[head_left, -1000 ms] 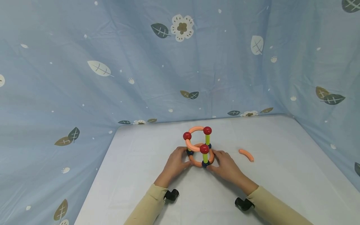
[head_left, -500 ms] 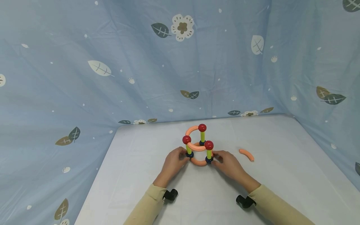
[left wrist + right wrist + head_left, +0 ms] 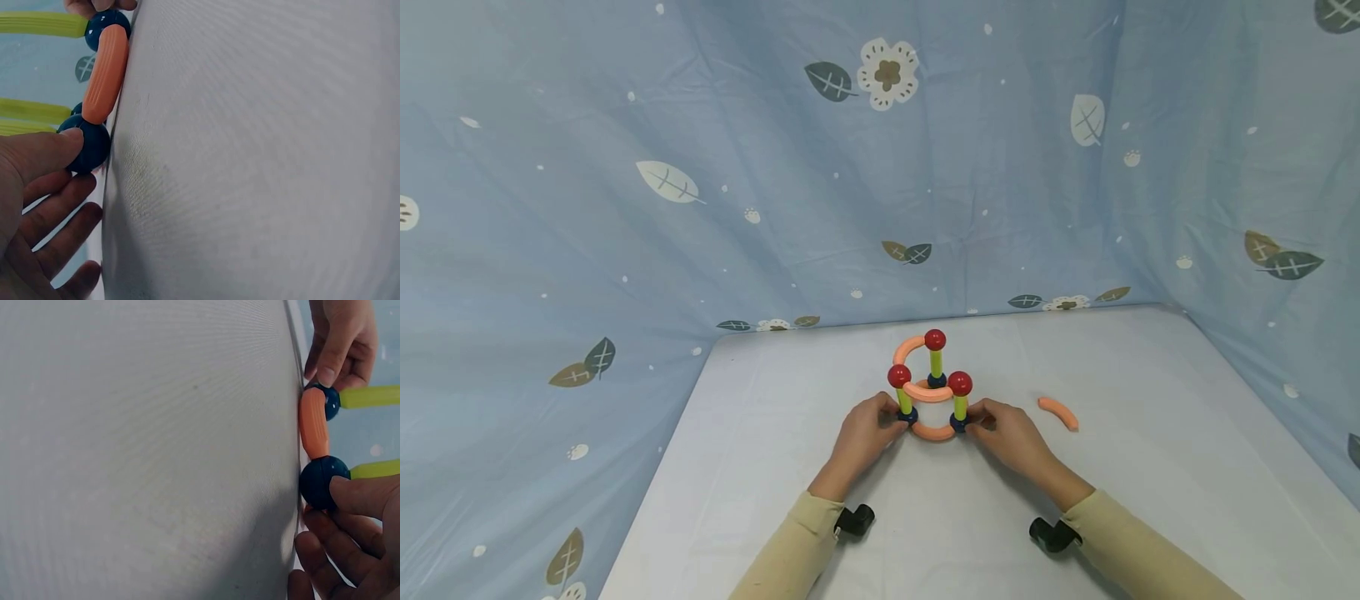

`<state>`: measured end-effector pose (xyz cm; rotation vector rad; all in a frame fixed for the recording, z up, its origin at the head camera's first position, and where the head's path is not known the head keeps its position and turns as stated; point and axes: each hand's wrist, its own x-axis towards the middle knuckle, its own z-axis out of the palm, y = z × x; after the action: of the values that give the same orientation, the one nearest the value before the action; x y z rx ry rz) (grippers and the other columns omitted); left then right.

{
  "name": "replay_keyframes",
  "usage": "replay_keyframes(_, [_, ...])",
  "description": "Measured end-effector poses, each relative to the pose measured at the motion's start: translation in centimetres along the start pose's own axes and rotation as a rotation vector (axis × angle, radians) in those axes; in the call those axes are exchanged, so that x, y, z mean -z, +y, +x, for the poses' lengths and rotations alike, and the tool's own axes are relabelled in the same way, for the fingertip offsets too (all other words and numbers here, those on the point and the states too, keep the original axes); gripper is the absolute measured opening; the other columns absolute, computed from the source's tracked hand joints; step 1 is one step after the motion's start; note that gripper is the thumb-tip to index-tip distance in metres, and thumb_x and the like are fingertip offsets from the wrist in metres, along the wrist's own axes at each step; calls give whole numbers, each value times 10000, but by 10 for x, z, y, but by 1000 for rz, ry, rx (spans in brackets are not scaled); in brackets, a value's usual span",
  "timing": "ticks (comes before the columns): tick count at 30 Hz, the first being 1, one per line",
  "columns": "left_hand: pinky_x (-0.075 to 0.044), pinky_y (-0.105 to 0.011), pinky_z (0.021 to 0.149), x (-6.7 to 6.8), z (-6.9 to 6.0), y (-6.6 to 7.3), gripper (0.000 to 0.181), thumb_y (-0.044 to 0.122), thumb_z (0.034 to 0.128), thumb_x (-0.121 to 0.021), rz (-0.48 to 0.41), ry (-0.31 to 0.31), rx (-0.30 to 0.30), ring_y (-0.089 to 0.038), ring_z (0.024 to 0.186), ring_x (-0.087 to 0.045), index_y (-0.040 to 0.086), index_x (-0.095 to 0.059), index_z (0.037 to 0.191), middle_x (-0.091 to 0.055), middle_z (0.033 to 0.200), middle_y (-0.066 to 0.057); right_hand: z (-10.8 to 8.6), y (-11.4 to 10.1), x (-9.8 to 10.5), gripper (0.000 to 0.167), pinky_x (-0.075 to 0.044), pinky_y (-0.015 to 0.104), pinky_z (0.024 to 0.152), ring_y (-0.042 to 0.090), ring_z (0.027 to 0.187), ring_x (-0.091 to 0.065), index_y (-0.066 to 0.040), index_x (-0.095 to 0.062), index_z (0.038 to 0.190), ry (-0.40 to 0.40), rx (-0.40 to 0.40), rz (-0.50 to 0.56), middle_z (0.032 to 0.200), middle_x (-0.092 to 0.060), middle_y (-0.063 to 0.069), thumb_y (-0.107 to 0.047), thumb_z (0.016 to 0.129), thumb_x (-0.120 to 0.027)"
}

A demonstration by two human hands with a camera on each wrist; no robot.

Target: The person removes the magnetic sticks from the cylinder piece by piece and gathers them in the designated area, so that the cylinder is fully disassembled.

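Note:
A two-level frame stands on the table: red balls (image 3: 960, 383) on top, yellow-green upright sticks (image 3: 936, 363), dark blue balls (image 3: 937, 381) below, and curved orange pieces (image 3: 933, 432) between balls. My left hand (image 3: 867, 433) pinches the front-left blue ball (image 3: 89, 145) between thumb and fingers. On the other side, my right hand (image 3: 1013, 437) holds the front-right blue ball (image 3: 324, 482) the same way. An orange curve (image 3: 106, 75) joins these two balls near the tabletop. On the upper level, no curve shows between the rear and front-right red balls.
A loose curved orange piece (image 3: 1058, 413) lies on the white table (image 3: 760, 433), right of the frame. Behind the table hangs a blue curtain (image 3: 775, 167) with leaf and flower prints. Black wrist cameras (image 3: 856, 520) sit at both sleeves.
The frame has turned between my hands: its rear column moved left and back, its front-right column right and slightly back. Both hands now pinch the front blue balls.

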<state>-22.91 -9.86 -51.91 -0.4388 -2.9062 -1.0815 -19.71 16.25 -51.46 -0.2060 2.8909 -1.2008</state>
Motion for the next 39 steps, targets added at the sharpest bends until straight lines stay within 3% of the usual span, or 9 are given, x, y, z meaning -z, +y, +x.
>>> replay_keyframes(10, [-530,-431,953,4,-5,-3,324,258,884,-812,7,-8,15,-204,1077,-645,127,-695,1156,-709,1114,-8,-1,2,-1,307,-575,363,803,146,908,-653,-83,-700,1198,0,2,-14,1021,-718,-10,-126,900,-762])
replay_keyframes(15, [-515,-453,980,18,-7,-4,335,245,908,-790,-19,81,-16,-222,1138,-637,134,-687,1207,-707,1145,-1,-3,-1,5,363,-579,360,779,172,929,-655,-88,-674,1258,32,22,-21,1066,-703,20,-141,909,-761])
replay_keyframes(21, [-501,-470,1004,38,-6,3,318,225,930,-766,-55,232,-100,-219,1149,-630,124,-686,1221,-698,1163,-6,-10,-7,20,400,-570,446,861,228,988,-658,-84,-646,1301,101,120,14,1146,-697,67,-130,920,-760])
replay_keyframes(27, [-492,-477,1016,50,-6,17,292,216,961,-729,-105,332,-195,-199,1152,-622,140,-679,1239,-694,1150,5,-9,-12,35,448,-563,466,894,227,1058,-649,-112,-608,1356,144,231,73,1214,-680,57,-115,932,-751])
replay_keyframes(32, [-481,-475,1040,55,-7,35,297,217,959,-726,-131,355,-281,-193,1207,-583,145,-675,1242,-661,1214,3,-6,-17,48,449,-571,447,880,198,1043,-652,-111,-607,1359,172,327,139,1228,-674,65,-88,932,-746])
replay_keyframes(39, [-495,-395,1039,51,-6,52,339,153,917,-773,-99,304,-421,-162,1206,-548,114,-669,1238,-613,1269,9,-1,-26,52,443,-571,397,915,221,1085,-650,-100,-597,1360,125,384,232,1284,-637,93,-80,940,-735])
